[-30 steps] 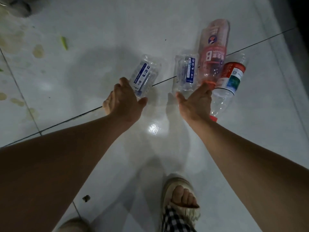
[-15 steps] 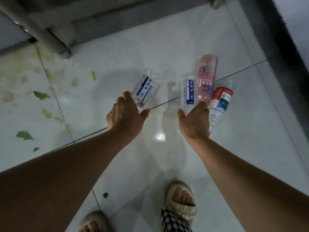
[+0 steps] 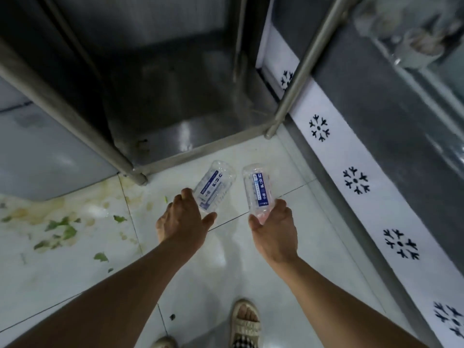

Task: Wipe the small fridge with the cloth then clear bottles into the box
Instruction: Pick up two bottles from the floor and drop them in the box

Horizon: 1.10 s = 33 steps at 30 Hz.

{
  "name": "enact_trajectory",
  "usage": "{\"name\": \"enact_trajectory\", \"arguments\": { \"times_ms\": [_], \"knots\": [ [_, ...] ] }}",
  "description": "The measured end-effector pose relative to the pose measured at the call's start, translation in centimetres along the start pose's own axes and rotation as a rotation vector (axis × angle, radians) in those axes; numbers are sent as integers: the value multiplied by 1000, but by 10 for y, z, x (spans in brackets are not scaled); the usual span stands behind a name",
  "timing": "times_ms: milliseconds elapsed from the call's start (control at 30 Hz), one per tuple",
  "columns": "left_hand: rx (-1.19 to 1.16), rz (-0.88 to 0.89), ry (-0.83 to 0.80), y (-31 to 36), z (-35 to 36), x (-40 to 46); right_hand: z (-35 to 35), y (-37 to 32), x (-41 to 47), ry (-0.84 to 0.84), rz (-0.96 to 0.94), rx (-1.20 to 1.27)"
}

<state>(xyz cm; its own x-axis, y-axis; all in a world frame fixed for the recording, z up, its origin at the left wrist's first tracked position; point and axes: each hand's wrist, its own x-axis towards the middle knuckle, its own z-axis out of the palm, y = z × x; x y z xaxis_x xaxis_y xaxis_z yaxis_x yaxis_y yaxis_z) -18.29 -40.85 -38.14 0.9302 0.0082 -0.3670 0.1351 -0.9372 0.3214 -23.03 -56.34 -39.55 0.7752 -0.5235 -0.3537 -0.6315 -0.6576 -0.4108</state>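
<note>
Two clear bottles, one in left hand (image 3: 182, 222) (image 3: 214, 189), one in right hand (image 3: 275, 228) (image 3: 258, 190).

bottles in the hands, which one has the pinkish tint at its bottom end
The bottle in the right hand, the clear one with the lengthwise blue label. The left hand's bottle shows no pink.

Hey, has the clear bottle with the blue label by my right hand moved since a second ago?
Yes. The bottle is lifted off the floor in the right hand, away from the tile seam.
</note>
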Motion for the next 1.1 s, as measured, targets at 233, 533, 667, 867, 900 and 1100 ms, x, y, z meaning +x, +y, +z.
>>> {"name": "enact_trajectory", "arguments": {
  "times_ms": [233, 533, 667, 867, 900, 1100],
  "knots": [
    [14, 177, 42, 22, -106, -44, -98, -42, -61, 87, 7, 27],
    [163, 443, 70, 39, -226, -126, -201, -60, -186, 264, 111, 72],
    [143, 572, 10, 57, -249, -174, -239, -48, -252, 326, 207, 118],
    [226, 717, -45, 101, -264, -249, -281, -1, -340, 395, 376, 174],
    [230, 747, -55, 109, -264, -262, -289, 8, -353, 421, 401, 185],
    [292, 955, -83, 159, -245, -354, -329, 74, -436, 534, 536, 242]
  ]
}}
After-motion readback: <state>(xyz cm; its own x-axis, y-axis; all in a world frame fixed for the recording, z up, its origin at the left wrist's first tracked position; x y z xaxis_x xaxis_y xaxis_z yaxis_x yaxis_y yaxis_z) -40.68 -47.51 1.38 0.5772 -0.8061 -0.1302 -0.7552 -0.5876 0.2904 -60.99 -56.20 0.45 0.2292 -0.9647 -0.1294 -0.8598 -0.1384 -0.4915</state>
